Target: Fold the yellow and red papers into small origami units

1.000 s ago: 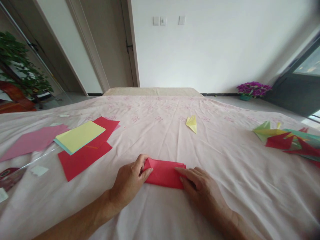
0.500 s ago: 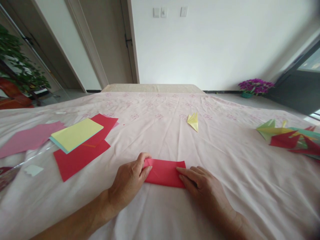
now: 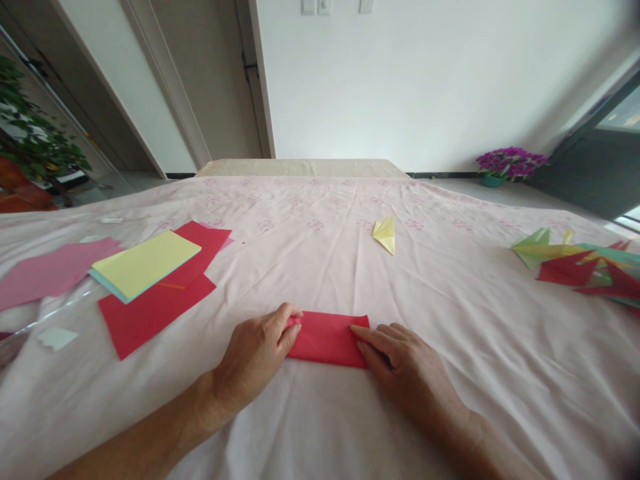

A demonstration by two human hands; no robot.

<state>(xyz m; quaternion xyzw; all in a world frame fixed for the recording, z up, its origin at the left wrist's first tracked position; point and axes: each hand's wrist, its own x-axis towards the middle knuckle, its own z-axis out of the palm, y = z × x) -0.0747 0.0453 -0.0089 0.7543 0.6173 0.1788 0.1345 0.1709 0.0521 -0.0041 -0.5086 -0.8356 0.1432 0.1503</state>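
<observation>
A folded sheet of red paper [image 3: 327,340] lies on the cloth right in front of me, its long side running left to right. My left hand [image 3: 263,343] pinches its left end between thumb and bent fingers, which cover that edge. At the other end, my right hand [image 3: 400,360] has thumb and forefinger closed on the right edge, close to a slightly raised top corner. Some of the right fingers are tucked underneath and hidden. Beyond the paper sits a small folded yellow paper piece [image 3: 385,235].
Left of me are a yellow sheet [image 3: 147,263] on a blue one, red sheets [image 3: 150,320], pink paper [image 3: 60,270] and a white scrap [image 3: 57,338]. Several folded paper pieces [image 3: 570,265] lie far right. The patterned tablecloth [image 3: 300,260] is wrinkled.
Both hands keep hold of the red paper's ends, with hardly any movement. The whole view has shifted slightly, so things appear a little higher.
</observation>
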